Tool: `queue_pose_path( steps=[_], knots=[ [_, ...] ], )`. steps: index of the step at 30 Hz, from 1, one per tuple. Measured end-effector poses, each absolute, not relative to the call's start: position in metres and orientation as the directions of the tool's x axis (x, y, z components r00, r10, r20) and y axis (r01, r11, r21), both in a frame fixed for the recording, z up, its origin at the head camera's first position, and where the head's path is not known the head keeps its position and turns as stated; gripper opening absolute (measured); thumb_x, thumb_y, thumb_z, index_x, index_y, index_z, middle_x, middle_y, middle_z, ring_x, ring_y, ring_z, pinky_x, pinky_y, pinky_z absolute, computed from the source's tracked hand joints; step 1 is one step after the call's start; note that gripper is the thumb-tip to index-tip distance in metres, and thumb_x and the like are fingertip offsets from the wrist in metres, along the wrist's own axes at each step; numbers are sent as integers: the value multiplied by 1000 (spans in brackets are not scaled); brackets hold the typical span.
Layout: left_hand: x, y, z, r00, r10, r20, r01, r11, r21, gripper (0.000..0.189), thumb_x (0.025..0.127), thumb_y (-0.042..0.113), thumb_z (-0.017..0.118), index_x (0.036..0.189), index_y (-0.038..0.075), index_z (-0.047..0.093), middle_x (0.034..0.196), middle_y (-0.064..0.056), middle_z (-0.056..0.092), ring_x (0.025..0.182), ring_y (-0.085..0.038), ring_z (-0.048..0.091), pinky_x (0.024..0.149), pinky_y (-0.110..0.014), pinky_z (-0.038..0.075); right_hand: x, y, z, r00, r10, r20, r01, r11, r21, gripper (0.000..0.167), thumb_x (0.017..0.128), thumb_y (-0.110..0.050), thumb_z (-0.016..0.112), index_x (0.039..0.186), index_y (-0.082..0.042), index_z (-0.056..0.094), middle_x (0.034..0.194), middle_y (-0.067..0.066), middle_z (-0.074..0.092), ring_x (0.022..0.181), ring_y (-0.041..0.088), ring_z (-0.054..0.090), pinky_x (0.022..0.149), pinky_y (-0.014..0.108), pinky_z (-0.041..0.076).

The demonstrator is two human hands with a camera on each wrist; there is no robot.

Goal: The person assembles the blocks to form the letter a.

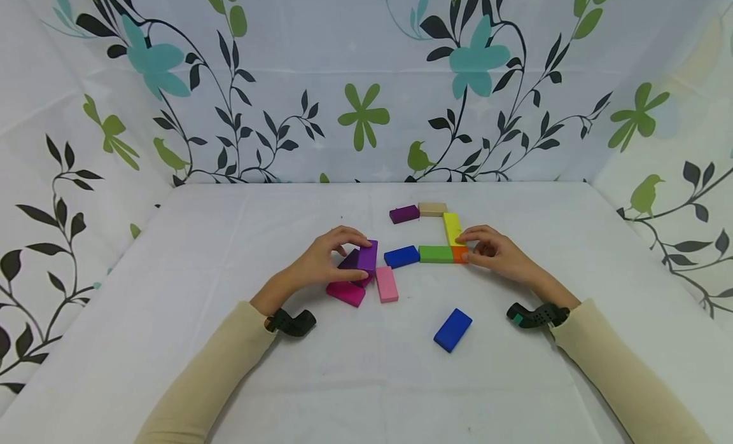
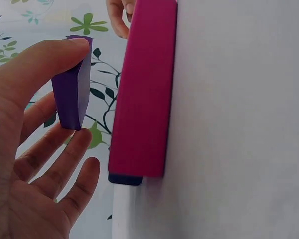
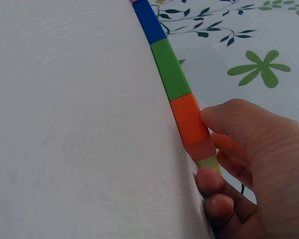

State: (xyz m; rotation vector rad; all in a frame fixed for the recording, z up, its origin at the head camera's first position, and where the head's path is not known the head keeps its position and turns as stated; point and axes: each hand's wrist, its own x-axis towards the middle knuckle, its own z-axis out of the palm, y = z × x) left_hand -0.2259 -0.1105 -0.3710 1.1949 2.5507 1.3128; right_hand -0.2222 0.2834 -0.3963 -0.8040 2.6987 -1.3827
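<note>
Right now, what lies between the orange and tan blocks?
The yellow block lies between the orange block and the tan block, seen in the head view.

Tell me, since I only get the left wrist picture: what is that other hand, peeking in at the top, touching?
Observer: The right hand touches an orange block, as the right wrist view shows.
Visitor: Lovely! Does any block lie off by itself?
Observer: Yes, in the head view a blue block lies apart, nearer the bottom of the picture than the others.
Visitor: And what meets the orange one?
Observer: A green block, end to end with it.
</note>
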Motion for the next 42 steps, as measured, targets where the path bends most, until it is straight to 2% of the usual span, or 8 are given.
queue_pose_path(
  steps=[15,23,32,39,42],
  knots=[
    [-216,-97,-370,-651,703,286,646,315,696,50,77,17,82,123,9,64,130,-9,55,121,-24,50,90,-38,52,-224,283,-397,-871,-441,218,-435,482,-761,34,89,-1,67,123,1,62,132,18,50,82,14,49,69,18,42],
    [-210,-89,-370,-642,723,255,638,318,702,51,77,19,83,124,11,64,131,-7,54,118,-22,51,90,-34,51,-223,283,-398,-876,-432,213,-427,492,-759,35,88,0,68,123,1,62,132,18,50,82,15,48,69,18,42],
    [-203,-83,-368,-622,751,222,626,306,718,51,78,19,82,126,12,63,133,-8,52,125,-22,47,93,-34,51,-224,283,-398,-883,-422,205,-419,512,-750,35,89,0,67,123,2,62,132,19,49,82,16,48,69,18,42],
    [-199,-78,-369,-578,778,245,662,272,699,50,78,20,83,123,11,65,131,-7,53,127,-23,47,99,-38,47,-221,281,-396,-877,-427,221,-441,533,-722,34,89,4,64,123,5,60,131,22,48,81,14,47,69,17,41],
    [-198,-75,-372,-557,790,256,684,261,681,49,78,22,83,122,11,65,131,-7,54,126,-22,47,94,-35,48,-214,275,-386,-874,-432,224,-442,513,-736,33,89,4,65,122,6,60,130,23,49,81,15,48,69,17,41]
  ],
)
